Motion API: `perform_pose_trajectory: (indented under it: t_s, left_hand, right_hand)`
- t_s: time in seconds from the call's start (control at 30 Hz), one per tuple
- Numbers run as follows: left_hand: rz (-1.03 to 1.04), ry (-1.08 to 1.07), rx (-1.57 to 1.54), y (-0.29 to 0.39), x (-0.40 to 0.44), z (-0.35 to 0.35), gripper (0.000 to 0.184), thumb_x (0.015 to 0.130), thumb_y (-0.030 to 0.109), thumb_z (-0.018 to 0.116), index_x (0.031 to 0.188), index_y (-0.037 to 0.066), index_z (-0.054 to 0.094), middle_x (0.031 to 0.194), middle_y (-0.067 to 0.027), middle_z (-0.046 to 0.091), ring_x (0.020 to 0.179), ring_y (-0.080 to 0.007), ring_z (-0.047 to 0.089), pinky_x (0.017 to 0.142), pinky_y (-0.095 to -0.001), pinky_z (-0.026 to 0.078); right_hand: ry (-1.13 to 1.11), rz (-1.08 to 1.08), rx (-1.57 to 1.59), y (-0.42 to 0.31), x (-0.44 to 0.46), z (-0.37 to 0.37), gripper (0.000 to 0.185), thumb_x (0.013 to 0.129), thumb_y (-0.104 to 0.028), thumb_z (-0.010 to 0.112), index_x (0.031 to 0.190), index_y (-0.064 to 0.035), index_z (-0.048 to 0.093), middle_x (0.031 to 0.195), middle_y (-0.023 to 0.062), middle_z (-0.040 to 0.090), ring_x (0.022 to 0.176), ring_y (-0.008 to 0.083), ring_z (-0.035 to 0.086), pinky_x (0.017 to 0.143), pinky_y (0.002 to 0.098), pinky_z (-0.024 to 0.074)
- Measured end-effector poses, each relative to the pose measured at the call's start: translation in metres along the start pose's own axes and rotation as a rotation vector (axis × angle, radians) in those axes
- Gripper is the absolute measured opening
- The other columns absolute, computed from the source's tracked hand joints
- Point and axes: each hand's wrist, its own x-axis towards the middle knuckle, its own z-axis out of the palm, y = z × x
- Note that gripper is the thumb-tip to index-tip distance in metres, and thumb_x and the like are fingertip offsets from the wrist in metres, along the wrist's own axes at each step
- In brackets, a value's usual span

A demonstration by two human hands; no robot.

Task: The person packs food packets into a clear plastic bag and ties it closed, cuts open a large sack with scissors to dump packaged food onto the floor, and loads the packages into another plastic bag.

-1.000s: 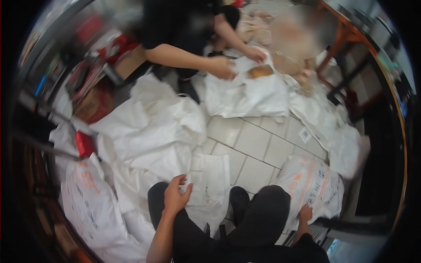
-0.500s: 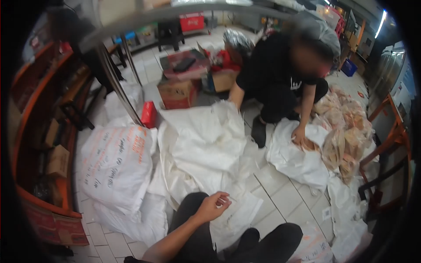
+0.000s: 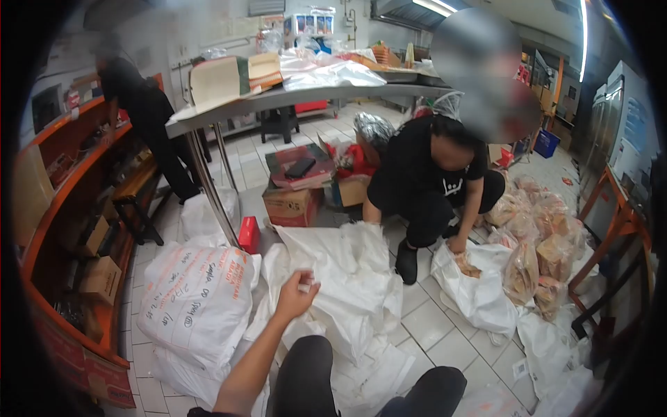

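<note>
The right hand is out of frame, its state impossible to tell, and a co-worker's hand is partly hidden at a white bag's mouth. The left hand, fingers loosely curled around nothing, is over the crumpled white sack on the floor, contact unclear; the view now takes in more of the tabletop than half a second ago.

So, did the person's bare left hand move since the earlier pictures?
Yes. The bare left hand, over the crumpled white sack, now appears closer to the shiny metal table leg than before.
</note>
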Motion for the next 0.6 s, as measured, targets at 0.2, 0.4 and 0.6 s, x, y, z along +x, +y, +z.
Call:
perform_pose_trajectory:
  t_s: [0.2,0.4,0.6]
  left_hand:
    - [0.23,-0.218,0.586,-0.081,0.088,0.066,0.092,0.07,0.042,0.076,0.143,0.011,0.029,0.139,-0.019,0.042,0.124,-0.0358,0.046,0.104,-0.0484,0.034]
    - [-0.368,-1.35,1.072,-0.288,-0.01,0.086,0.064,0.087,0.049,0.045,0.14,0.015,0.043,0.14,-0.0138,0.047,0.128,-0.0309,0.046,0.106,-0.0469,0.035]
    - [-0.48,-1.139,0.93,-0.224,-0.113,0.023,0.046,0.085,0.042,0.051,0.116,0.01,0.062,0.123,-0.0179,0.059,0.117,-0.0257,0.056,0.093,-0.0454,0.044]
  right_hand:
    - [-0.088,-0.096,-0.057,0.0,0.015,-0.003,0.047,0.083,-0.039,0.062,0.099,0.0044,0.066,0.102,0.0203,0.067,0.095,0.0324,0.063,0.08,0.0428,0.0503]
    - [-0.191,-0.149,-0.114,0.014,0.035,-0.014,0.043,0.083,-0.039,0.064,0.098,0.0009,0.068,0.101,0.0179,0.068,0.094,0.0306,0.064,0.08,0.042,0.0502]
    - [-0.428,-0.359,-0.26,0.025,0.081,-0.047,0.04,0.082,-0.039,0.066,0.098,-0.0026,0.07,0.099,0.0155,0.069,0.094,0.0288,0.065,0.079,0.0413,0.0501]
